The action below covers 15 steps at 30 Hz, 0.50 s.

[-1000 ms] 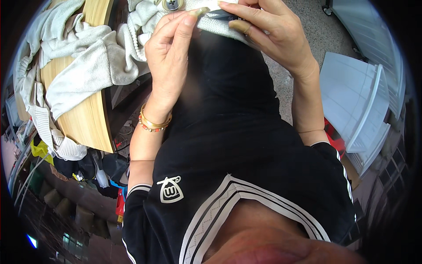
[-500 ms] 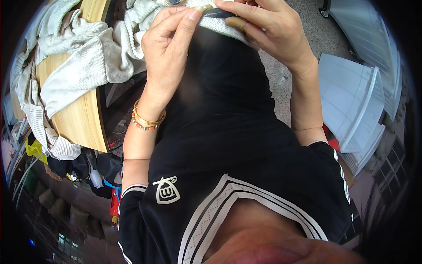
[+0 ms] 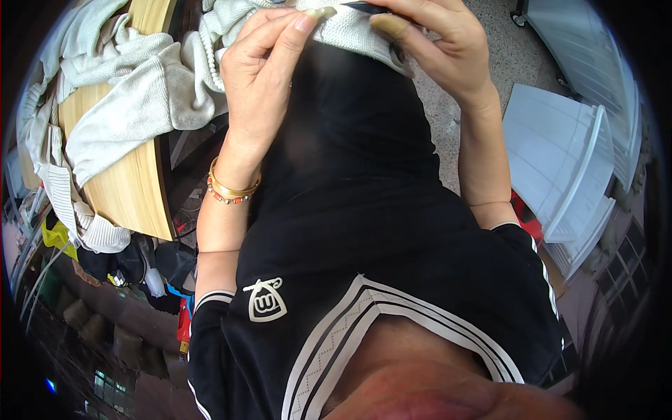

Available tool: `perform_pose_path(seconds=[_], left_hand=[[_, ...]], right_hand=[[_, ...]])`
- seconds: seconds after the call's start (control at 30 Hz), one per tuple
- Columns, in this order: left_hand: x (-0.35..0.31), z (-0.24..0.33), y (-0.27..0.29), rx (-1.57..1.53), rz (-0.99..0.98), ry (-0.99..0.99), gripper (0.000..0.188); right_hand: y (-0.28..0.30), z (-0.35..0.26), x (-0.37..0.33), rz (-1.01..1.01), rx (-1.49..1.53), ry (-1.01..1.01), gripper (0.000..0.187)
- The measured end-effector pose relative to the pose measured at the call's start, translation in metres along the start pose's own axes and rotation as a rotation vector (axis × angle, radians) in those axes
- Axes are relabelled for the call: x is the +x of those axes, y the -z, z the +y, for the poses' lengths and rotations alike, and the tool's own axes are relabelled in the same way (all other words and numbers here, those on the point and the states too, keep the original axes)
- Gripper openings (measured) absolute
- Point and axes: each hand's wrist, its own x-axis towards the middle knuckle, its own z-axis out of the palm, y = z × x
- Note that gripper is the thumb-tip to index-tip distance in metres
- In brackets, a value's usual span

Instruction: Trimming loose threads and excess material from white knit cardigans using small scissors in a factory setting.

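An off-white knitted piece [image 3: 353, 40] lies over my black-clad lap at the top of the view. Above it, my left hand [image 3: 260, 77] has thumb and fingers pinched together at the knit; a tan cover shows on one fingertip. My right hand [image 3: 451, 59] is closed around a slim black tool [image 3: 362, 7], its kind cut off by the upper edge. A tan cover also sits on the right thumb. A small dark ring shape shows by the knit's right edge, below the right hand.
On my left, more off-white knitwear [image 3: 140, 105] is heaped over a curved wooden tabletop [image 3: 126, 185]. Dark bags and a yellow bag [image 3: 57, 236] are below it. White panelled units [image 3: 553, 154], some on castors, stand on the speckled floor [image 3: 500, 42] at right.
The right hand has shifted slightly up and away from the left, taking the black tool with it. More of the knit shows between the hands. The left hand stays pinched.
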Motion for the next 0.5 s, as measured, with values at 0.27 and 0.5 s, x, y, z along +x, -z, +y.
perform_pose_path(seconds=[0.27, 0.5], left_hand=[[0.002, 0.022, 0.021, -0.101, 0.139, 0.021, 0.020], [-0.001, 0.005, 0.028, -0.189, 0.169, 0.134, 0.022]], right_hand=[[0.002, 0.003, -0.011, 0.075, 0.182, -0.139, 0.034], [-0.007, 0.000, -0.013, 0.075, 0.109, -0.135, 0.035]])
